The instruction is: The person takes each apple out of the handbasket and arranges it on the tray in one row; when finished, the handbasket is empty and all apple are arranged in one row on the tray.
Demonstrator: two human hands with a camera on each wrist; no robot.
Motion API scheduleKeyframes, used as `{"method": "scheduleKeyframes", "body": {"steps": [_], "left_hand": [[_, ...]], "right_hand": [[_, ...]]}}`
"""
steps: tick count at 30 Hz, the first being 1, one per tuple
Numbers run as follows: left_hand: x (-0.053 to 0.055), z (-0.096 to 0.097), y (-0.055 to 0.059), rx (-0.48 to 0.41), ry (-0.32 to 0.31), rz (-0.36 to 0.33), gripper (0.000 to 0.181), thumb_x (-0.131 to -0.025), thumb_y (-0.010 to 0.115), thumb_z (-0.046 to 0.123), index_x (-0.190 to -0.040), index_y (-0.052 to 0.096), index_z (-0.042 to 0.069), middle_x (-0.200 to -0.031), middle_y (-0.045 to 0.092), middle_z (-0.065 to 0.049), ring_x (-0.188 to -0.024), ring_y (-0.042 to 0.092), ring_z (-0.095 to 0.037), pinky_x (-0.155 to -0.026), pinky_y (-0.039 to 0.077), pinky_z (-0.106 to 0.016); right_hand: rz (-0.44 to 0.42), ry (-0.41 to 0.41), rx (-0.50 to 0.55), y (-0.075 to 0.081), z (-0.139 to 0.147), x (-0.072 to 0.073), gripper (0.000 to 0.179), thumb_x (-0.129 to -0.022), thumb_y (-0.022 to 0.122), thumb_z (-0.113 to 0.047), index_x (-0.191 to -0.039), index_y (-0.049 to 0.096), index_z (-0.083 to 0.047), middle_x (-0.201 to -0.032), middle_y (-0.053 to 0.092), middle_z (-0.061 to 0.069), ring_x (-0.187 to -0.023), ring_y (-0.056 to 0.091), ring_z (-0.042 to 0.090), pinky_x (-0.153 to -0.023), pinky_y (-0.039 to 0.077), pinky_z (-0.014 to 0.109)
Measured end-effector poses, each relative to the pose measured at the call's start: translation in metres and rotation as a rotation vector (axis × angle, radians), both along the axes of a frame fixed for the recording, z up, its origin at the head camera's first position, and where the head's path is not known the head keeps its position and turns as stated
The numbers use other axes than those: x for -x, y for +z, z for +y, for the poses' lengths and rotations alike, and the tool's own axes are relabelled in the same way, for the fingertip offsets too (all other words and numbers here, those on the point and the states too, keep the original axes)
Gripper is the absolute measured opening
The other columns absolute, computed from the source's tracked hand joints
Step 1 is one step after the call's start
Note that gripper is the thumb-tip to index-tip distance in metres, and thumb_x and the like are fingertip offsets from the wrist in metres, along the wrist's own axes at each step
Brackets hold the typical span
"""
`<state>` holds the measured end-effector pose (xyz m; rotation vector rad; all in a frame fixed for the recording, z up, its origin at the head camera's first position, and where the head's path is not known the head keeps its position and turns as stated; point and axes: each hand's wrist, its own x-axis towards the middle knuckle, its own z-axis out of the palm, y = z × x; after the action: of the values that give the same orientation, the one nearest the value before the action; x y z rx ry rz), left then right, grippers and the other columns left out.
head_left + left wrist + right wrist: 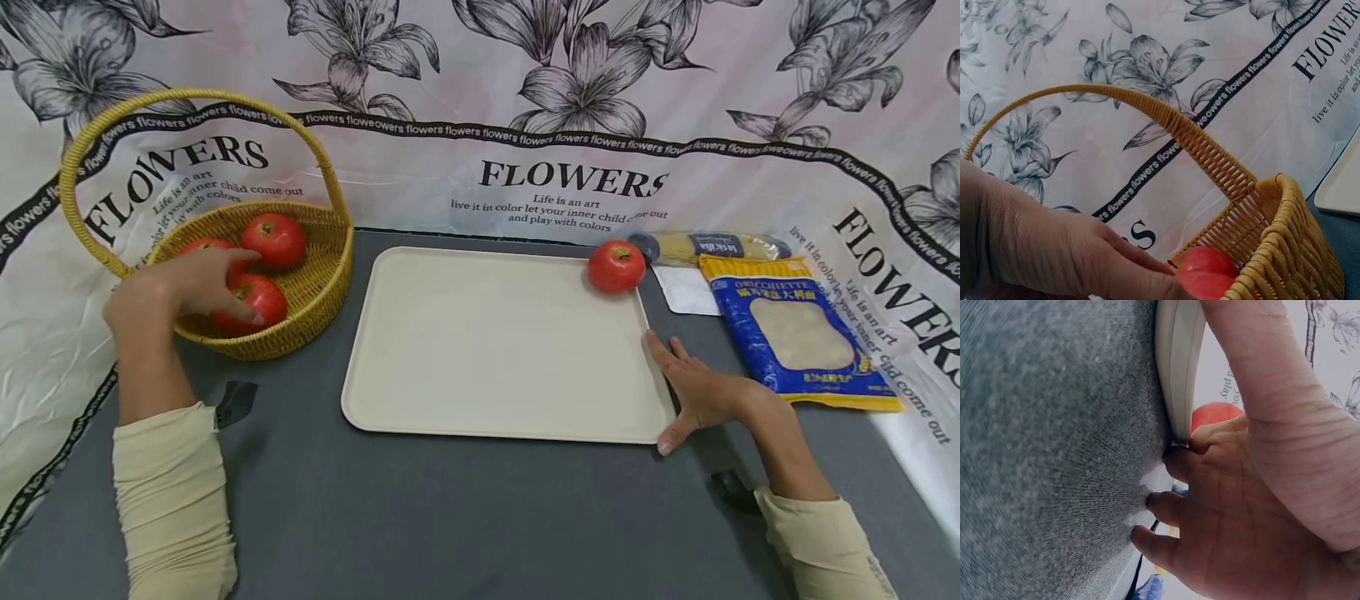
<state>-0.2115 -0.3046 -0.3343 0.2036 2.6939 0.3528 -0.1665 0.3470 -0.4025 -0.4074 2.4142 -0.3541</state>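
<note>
In the head view my left hand (pixel 197 287) reaches over the rim into a yellow wicker basket (pixel 315 321) with a tall hoop handle. Its thumb and forefinger lie around the front tomato (pixel 262 302), and the palm side is hidden. Two more tomatoes are in the basket, one at the back (pixel 274 242) and one partly covered by the hand. Toward the right, my right hand (pixel 705 392) spreads its fingers along the right edge of a cream tray (pixel 502 350), the thumb by its front corner. One tomato (pixel 617 267) sits at the tray's back right corner.
A blue and yellow pasta bag (pixel 802 333) lies right of the tray, with a clear packet of long pasta (pixel 712 247) behind it. A floral printed sheet (pixel 555 83) rises behind the grey table surface (pixel 480 508).
</note>
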Motion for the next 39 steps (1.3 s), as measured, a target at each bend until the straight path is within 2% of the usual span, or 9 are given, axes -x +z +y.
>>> {"method": "scheduleKeyframes", "body": {"steps": [1, 4, 12, 17, 21, 25, 31, 34, 39], "left_hand": [[0.001, -0.001, 0.000, -0.010, -0.013, 0.022, 0.097, -0.084, 0.085, 0.038, -0.157, 0.036, -0.004, -0.141, 0.052, -0.036, -0.129, 0.048, -0.051, -0.109, 0.040, -0.074], [0.000, -0.001, 0.002, -0.039, 0.004, 0.056, 0.100, -0.085, 0.084, 0.037, -0.159, 0.030, -0.004, -0.142, 0.051, -0.035, -0.127, 0.049, -0.049, -0.108, 0.042, -0.073], [-0.006, 0.003, 0.011, -0.236, 0.115, 0.158, 0.111, -0.090, 0.077, 0.040, -0.165, 0.004, 0.004, -0.150, 0.035, -0.034, -0.128, 0.043, -0.049, -0.105, 0.044, -0.072], [-0.005, 0.005, 0.012, -0.321, 0.112, 0.275, 0.104, -0.086, 0.079, 0.031, -0.162, 0.015, 0.003, -0.154, 0.030, -0.032, -0.133, 0.037, -0.049, -0.103, 0.043, -0.075], [-0.003, 0.010, 0.013, -0.334, 0.093, 0.372, 0.093, -0.083, 0.081, 0.027, -0.155, 0.029, -0.001, -0.150, 0.030, -0.032, -0.132, 0.034, -0.048, -0.099, 0.044, -0.073], [-0.003, 0.015, 0.015, -0.329, 0.075, 0.418, 0.085, -0.082, 0.080, 0.026, -0.149, 0.037, -0.003, -0.144, 0.033, -0.031, -0.128, 0.036, -0.047, -0.095, 0.045, -0.071], [-0.008, 0.032, 0.022, -0.339, -0.003, 0.473, 0.080, -0.079, 0.082, 0.023, -0.147, 0.045, 0.005, -0.142, 0.036, -0.027, -0.126, 0.039, -0.045, -0.091, 0.049, -0.072], [-0.009, 0.047, 0.025, -0.389, -0.079, 0.534, 0.082, -0.076, 0.085, 0.021, -0.149, 0.049, 0.012, -0.141, 0.038, -0.023, -0.126, 0.039, -0.041, -0.090, 0.051, -0.069], [-0.007, 0.077, 0.028, -0.473, -0.236, 0.640, 0.078, -0.072, 0.088, 0.015, -0.144, 0.058, 0.010, -0.137, 0.043, -0.019, -0.128, 0.039, -0.034, -0.092, 0.054, -0.063]], "right_hand": [[0.001, 0.000, -0.001, 0.000, 0.000, 0.000, 0.166, -0.059, 0.095, -0.058, -0.163, -0.022, -0.006, -0.169, -0.012, 0.036, -0.154, -0.008, 0.064, -0.113, 0.009, 0.086], [0.000, -0.002, -0.003, 0.000, -0.001, 0.000, 0.166, -0.059, 0.095, -0.058, -0.163, -0.022, -0.006, -0.169, -0.012, 0.036, -0.154, -0.008, 0.064, -0.113, 0.009, 0.086], [-0.006, -0.010, -0.016, 0.002, 0.000, -0.002, 0.166, -0.059, 0.095, -0.058, -0.163, -0.022, -0.007, -0.169, -0.012, 0.037, -0.153, -0.007, 0.066, -0.112, 0.010, 0.087], [-0.015, -0.015, -0.013, 0.003, -0.001, -0.002, 0.165, -0.059, 0.095, -0.058, -0.163, -0.023, -0.008, -0.169, -0.013, 0.037, -0.153, -0.007, 0.066, -0.112, 0.009, 0.087], [-0.026, -0.012, -0.024, 0.005, -0.002, 0.000, 0.165, -0.060, 0.095, -0.058, -0.163, -0.024, -0.007, -0.168, -0.015, 0.038, -0.151, -0.005, 0.068, -0.112, 0.010, 0.087], [-0.026, -0.005, -0.026, 0.005, -0.001, 0.001, 0.164, -0.061, 0.094, -0.058, -0.163, -0.025, -0.008, -0.169, -0.015, 0.037, -0.152, -0.006, 0.067, -0.111, 0.010, 0.087], [-0.028, -0.025, 0.008, 0.001, 0.003, 0.000, 0.165, -0.060, 0.094, -0.061, -0.163, -0.026, -0.012, -0.170, -0.015, 0.035, -0.153, -0.008, 0.065, -0.110, 0.007, 0.088], [-0.030, -0.029, 0.015, 0.001, 0.004, 0.000, 0.165, -0.059, 0.093, -0.062, -0.163, -0.026, -0.013, -0.169, -0.015, 0.036, -0.152, -0.008, 0.066, -0.108, 0.006, 0.088], [-0.025, -0.010, 0.008, 0.002, 0.000, 0.000, 0.164, -0.061, 0.094, -0.058, -0.163, -0.024, -0.009, -0.169, -0.014, 0.037, -0.152, -0.008, 0.066, -0.111, 0.007, 0.087]]}}
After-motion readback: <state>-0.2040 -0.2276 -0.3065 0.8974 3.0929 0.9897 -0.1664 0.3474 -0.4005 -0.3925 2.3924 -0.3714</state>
